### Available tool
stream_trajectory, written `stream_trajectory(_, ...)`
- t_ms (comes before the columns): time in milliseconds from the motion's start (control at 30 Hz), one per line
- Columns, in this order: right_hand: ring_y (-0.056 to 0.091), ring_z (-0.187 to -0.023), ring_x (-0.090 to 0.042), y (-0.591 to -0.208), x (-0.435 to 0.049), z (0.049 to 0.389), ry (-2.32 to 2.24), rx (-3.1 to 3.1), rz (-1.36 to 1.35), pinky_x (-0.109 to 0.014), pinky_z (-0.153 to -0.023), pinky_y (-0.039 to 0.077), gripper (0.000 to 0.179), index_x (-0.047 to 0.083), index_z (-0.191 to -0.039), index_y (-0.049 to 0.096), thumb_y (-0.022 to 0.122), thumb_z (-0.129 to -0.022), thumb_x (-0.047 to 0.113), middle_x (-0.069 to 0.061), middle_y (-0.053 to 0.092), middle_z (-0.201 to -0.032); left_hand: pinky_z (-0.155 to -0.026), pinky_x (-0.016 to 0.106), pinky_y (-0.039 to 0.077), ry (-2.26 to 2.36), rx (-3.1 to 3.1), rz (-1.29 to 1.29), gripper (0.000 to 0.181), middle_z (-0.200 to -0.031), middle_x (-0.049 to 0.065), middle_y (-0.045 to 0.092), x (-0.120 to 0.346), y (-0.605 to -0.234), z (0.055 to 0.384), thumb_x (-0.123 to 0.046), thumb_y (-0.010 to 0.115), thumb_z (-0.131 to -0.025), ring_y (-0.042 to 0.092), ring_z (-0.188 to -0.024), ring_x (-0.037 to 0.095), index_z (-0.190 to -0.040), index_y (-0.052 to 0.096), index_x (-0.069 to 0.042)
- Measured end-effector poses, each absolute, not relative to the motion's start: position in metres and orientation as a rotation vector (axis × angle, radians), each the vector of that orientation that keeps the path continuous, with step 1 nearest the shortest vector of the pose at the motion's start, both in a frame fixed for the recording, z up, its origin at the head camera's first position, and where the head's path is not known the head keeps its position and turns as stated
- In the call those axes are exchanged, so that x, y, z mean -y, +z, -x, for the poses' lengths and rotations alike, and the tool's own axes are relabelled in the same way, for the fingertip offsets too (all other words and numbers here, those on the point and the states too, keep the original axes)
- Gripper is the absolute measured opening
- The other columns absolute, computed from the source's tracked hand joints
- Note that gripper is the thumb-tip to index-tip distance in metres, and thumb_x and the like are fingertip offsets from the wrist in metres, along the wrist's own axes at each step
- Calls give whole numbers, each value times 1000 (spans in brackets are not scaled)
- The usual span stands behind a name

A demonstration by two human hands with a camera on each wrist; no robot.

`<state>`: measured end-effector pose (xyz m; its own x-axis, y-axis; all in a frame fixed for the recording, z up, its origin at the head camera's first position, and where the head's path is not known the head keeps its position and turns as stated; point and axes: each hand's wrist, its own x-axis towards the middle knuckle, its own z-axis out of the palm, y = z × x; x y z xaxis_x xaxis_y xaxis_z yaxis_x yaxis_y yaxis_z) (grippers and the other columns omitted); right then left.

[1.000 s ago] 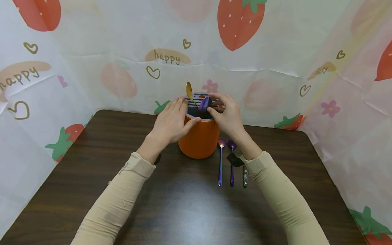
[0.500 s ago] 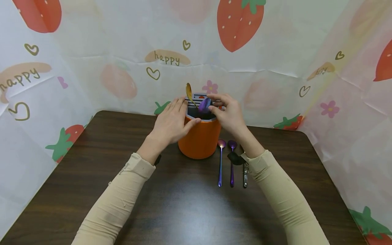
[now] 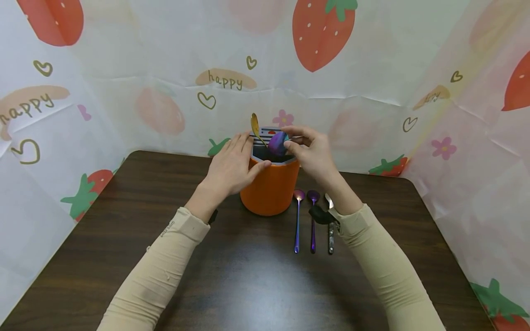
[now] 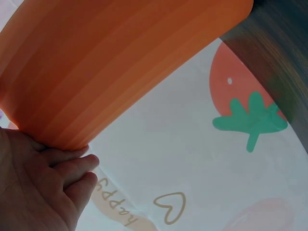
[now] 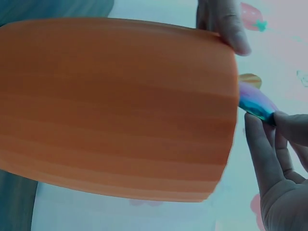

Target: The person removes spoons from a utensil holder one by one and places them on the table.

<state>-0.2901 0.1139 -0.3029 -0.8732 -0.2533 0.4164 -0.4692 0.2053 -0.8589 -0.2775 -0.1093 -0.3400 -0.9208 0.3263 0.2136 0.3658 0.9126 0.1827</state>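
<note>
An orange utensil holder (image 3: 269, 191) stands upright on the table, with a gold spoon (image 3: 255, 125) leaning in it, bowl up. My left hand (image 3: 229, 163) rests on its rim at the left, fingers straight and thumb along the near edge; the left wrist view has the fingertips (image 4: 89, 163) against the orange wall. At the mouth's right side, my right hand (image 3: 312, 151) pinches a purple-blue iridescent spoon (image 3: 278, 143) by its bowl between thumb and fingers. The right wrist view shows that spoon's bowl (image 5: 257, 102) just past the rim; its handle is hidden.
Right of the holder lie a pink-to-blue spoon (image 3: 297, 220), a purple spoon (image 3: 313, 234) and a silver piece of cutlery (image 3: 331, 239), side by side. The last is partly covered by the right wrist. A strawberry-print cloth (image 3: 356, 69) surrounds the dark wooden table (image 3: 232, 276).
My right hand has shifted slightly right, and the iridescent spoon's bowl has turned, showing more of its blue-purple surface. The left hand stays on the rim.
</note>
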Motion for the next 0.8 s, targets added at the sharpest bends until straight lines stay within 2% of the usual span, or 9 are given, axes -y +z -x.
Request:
stream_trajectory(267,69,-90,-19,-295,-121,284,1836,2183,-660,-28,-80,63,29,-5,-126,71,70,-96,-6,-17,70,-120,-130,45,11,-333,2903,523,95,-172,18,17,109,-341,278,-71,31,-104,15,-160,34,-164,22,1)
stream_trajectory(600,70,-91,-18,-289,-138,271,1957,1960,-678,-32,-82,63,32,-13,-127,65,67,-95,-12,-7,69,-110,-131,44,10,-326,2900,525,95,-172,17,17,108,-341,278,-71,31,-104,15,-160,33,-164,23,1)
stream_trajectory(800,72,-92,-19,-285,-148,263,2007,1825,-702,-34,-84,63,30,-13,-124,67,68,-94,-13,-10,71,-106,-131,44,10,-324,2896,521,95,-172,17,17,109,-341,278,-71,31,-104,15,-160,33,-164,24,1)
